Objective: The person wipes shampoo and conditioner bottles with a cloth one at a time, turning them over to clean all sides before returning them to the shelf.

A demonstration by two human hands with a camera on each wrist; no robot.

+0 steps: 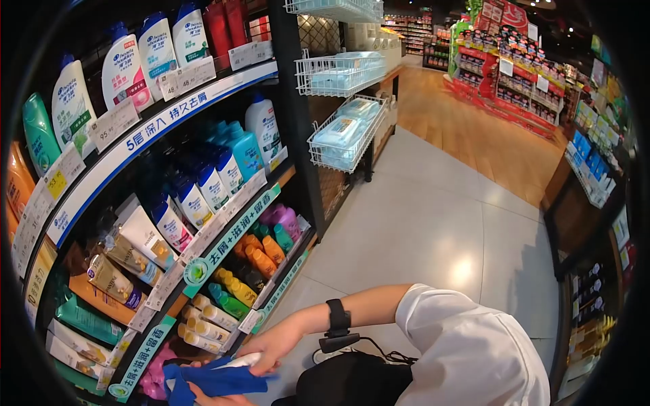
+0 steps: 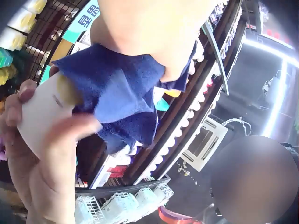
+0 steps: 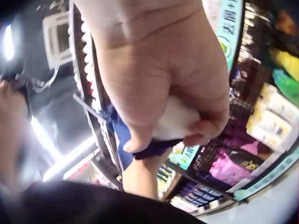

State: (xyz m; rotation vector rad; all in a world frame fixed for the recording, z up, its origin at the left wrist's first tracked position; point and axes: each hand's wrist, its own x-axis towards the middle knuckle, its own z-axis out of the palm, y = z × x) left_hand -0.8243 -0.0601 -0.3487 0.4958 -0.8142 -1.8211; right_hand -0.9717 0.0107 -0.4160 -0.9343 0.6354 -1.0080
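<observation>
My left hand [image 2: 56, 158] grips a smooth white bottle [image 2: 42, 109], its fingers on one side and thumb on the other. A yellowish patch shows on the bottle near a blue cloth [image 2: 119, 88], which wraps over one end and hides it. Above, in the left wrist view, my right hand holds that cloth against the bottle. In the head view my right hand [image 1: 276, 344] sits over the cloth [image 1: 220, 380], with my left hand [image 1: 213, 398] low at the frame's edge. The right wrist view has my right hand [image 3: 163, 79] curled round a white surface [image 3: 177, 121] and blue fabric.
Shelves of shampoo bottles [image 1: 68, 101] rise along the left, with white bottles [image 1: 206, 325] low beside my hands. Wire baskets [image 1: 342, 71] with pale blue packs hang beyond. A tiled aisle floor [image 1: 433, 210] runs ahead to a red display [image 1: 504, 68]; a dark rack [image 1: 589, 162] stands right.
</observation>
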